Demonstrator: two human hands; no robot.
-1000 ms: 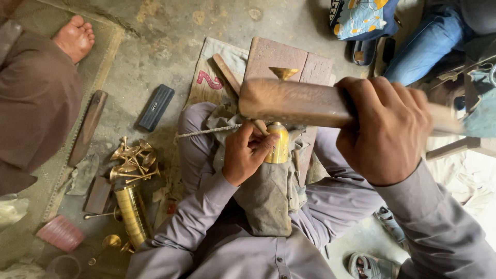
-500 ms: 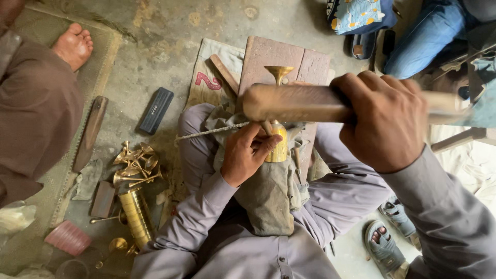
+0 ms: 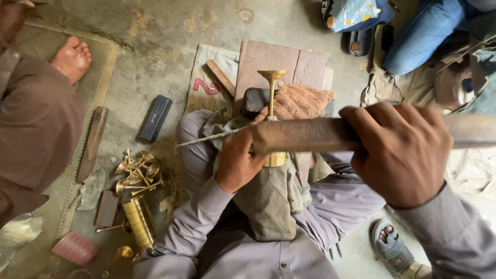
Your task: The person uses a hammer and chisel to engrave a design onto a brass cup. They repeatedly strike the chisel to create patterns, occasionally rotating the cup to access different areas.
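My left hand (image 3: 238, 159) grips the lower part of a tall brass goblet-shaped piece (image 3: 272, 88) that stands upright on a cloth pad in my lap. My right hand (image 3: 403, 152) is closed around a thick wooden stick (image 3: 305, 135), held level across the brass piece and over my left fingers. A thin twisted cord (image 3: 204, 139) runs from my left hand out to the left. Behind the brass piece lie a dark block (image 3: 254, 99) and an orange knitted cloth (image 3: 302, 101) on a wooden board (image 3: 268, 59).
A heap of small brass parts (image 3: 137, 173) and a brass cylinder (image 3: 138, 222) lie on the floor at left, near a black case (image 3: 155, 118) and a wooden slat (image 3: 92, 142). Another person's bare foot (image 3: 71, 58) is top left; someone in blue jeans (image 3: 418, 41) sits top right.
The wooden stick in my right hand has dropped lower, now crossing the brass piece's lower stem. The view has shifted slightly. My left hand keeps its grip.
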